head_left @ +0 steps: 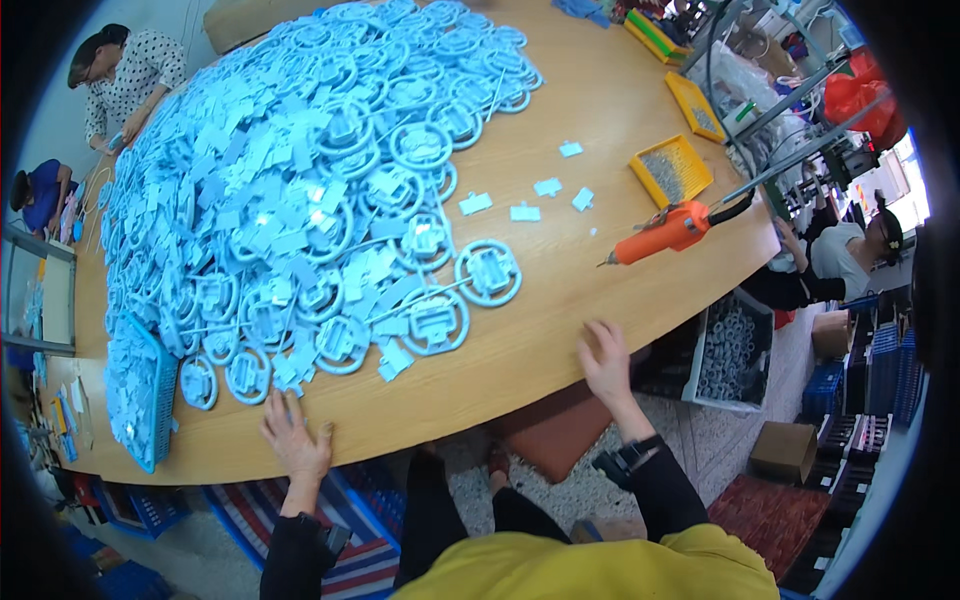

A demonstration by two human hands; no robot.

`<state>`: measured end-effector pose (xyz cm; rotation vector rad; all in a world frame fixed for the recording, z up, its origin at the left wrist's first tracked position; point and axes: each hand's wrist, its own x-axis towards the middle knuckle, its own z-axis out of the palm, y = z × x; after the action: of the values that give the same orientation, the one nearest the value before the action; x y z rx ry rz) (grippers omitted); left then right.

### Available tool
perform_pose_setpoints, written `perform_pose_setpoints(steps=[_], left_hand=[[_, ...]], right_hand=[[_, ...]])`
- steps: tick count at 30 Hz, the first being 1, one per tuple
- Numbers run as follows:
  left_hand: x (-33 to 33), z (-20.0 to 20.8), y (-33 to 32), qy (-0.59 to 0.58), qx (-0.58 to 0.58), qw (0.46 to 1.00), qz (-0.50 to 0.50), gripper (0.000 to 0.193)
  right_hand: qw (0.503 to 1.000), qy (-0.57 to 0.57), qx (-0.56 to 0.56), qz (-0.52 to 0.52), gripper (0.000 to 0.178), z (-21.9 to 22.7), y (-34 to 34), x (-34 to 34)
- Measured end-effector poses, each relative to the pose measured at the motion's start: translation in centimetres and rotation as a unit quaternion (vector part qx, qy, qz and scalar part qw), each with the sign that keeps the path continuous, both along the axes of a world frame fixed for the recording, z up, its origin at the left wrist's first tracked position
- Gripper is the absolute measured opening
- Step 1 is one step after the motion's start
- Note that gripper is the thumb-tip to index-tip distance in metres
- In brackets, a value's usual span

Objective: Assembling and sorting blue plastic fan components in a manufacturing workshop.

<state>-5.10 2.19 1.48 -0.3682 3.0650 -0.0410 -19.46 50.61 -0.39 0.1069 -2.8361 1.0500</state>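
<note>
My left hand (295, 438) rests at the table's near edge, fingers spread and holding nothing. Its fingertips are close to small light-blue plastic pieces and a ring-shaped part (248, 375). Over the right part of the near edge is my right hand (606, 366), also with fingers apart and nothing in it. A big heap of light-blue plastic steering-wheel-like rings and flat plates (290, 170) covers the table's left and middle. One ring (488, 273) lies at the heap's right side. An orange electric screwdriver (660, 233) hangs over the table, up and right of my right hand.
Yellow trays of small screws (671, 172) stand at the right edge. Several loose blue plates (525, 212) lie mid-table. A blue basket (150, 400) filled with pieces stands at left. Below the right edge is a crate of grey rings (730, 350). Other people (140, 70) sit around.
</note>
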Motion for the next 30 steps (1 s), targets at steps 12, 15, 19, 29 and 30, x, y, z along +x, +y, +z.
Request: perform_pose_setpoints(steps=[12,15,19,29,30], left_hand=[[-9.2,1.8,10.8,-0.065,0.146,0.981,-0.113,0.088],[-12.1,0.9,12.5,-0.022,0.167,0.976,-0.134,0.083],[-15.2,-0.5,13.0,-0.030,0.157,0.983,-0.086,0.083],[-23.0,-0.3,14.6,0.038,0.217,0.968,-0.124,0.076],[-22.9,0.0,14.6,0.035,0.218,0.967,-0.126,0.076]], right_hand=[[0.979,-0.027,0.153,-0.131,0.073,-1.3,-9.8,-25.8],[0.979,0.134,0.089,-0.125,0.067,-4.7,-6.8,-26.2],[0.995,0.066,-0.008,-0.076,0.056,-5.9,-7.5,-21.5],[1.000,-0.021,-0.014,0.009,0.055,-1.1,-6.9,-19.1],[0.993,-0.004,0.107,0.055,0.059,0.4,-7.2,-18.0]])
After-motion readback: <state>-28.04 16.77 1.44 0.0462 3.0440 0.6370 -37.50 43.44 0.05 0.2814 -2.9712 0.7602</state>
